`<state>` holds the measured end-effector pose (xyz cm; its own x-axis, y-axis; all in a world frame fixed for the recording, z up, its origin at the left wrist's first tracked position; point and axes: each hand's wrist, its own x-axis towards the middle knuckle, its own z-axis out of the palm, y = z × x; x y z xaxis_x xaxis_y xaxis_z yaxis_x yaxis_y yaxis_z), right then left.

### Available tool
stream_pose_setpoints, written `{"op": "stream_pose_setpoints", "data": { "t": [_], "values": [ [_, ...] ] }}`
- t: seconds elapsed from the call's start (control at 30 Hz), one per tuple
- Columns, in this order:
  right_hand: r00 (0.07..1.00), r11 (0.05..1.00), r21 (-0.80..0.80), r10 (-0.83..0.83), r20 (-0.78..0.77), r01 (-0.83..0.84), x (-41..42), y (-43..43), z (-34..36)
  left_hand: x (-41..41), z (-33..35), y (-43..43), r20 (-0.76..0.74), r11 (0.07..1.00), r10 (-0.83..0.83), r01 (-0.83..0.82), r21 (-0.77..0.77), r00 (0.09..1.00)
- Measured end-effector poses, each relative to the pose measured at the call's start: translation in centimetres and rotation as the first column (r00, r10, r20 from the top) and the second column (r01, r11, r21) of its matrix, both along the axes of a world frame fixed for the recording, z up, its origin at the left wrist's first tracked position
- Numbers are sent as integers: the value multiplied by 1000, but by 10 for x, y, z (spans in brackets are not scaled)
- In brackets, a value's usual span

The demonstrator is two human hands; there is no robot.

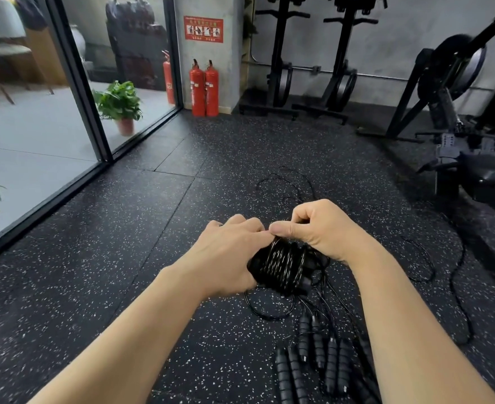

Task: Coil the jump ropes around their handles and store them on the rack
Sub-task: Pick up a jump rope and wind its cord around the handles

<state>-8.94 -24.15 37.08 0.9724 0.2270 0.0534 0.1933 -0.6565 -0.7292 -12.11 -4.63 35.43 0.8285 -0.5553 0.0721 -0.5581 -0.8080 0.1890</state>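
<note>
Two hands meet on one bundle (281, 266), held above the floor (124, 258) at frame centre. Your left hand (228, 255) grips the bundle from 9 o'clock, fingers curled round it; the handles inside are hidden under the wraps. Your right hand (319, 228) sits at 1 o'clock of the bundle, thumb and forefinger pinching cord at its top edge. Wraps run roughly 12 to 6, so the long axis of the bundle likely lies 9 to 3. Loose cord (269, 312) trails off at 6 o'clock and loops on the floor. Judgement: winding is near its end; the right hand, nearer the free cord, must carry the next turn over the top. More ropes (316, 360) lie uncoiled at 5 o'clock. Rack not identifiable.
</note>
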Motion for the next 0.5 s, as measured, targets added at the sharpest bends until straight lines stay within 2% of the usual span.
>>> {"op": "stream_pose_setpoints", "data": {
  "t": [0.07, 0.17, 0.27, 0.37, 0.43, 0.5],
  "values": [
    [1000, 1000, 15, -5, -23, 5, 1, -2, -2, 0, -1, 1, 4, 999, -13, 13, -40, 1000],
    [994, 990, 134, 47, -96, -33, 1, -2, -1, 1, -1, 0, 7, 996, -13, 14, -93, 1000],
    [965, 967, 250, 115, -236, -54, 2, -3, -1, 0, -1, -1, -12, 996, -24, 23, -84, 1000],
    [911, 952, 299, 183, -369, -70, 4, -6, -5, -3, -1, -5, -66, 995, -52, 46, -85, 996],
    [875, 934, 347, 236, -422, -84, 4, -9, -8, -3, -3, -6, -94, 987, -78, 64, -144, 993],
    [835, 894, 446, 285, -471, -54, 6, -10, -13, -2, -6, -5, -139, 955, -97, 52, -292, 986]
  ]
}}
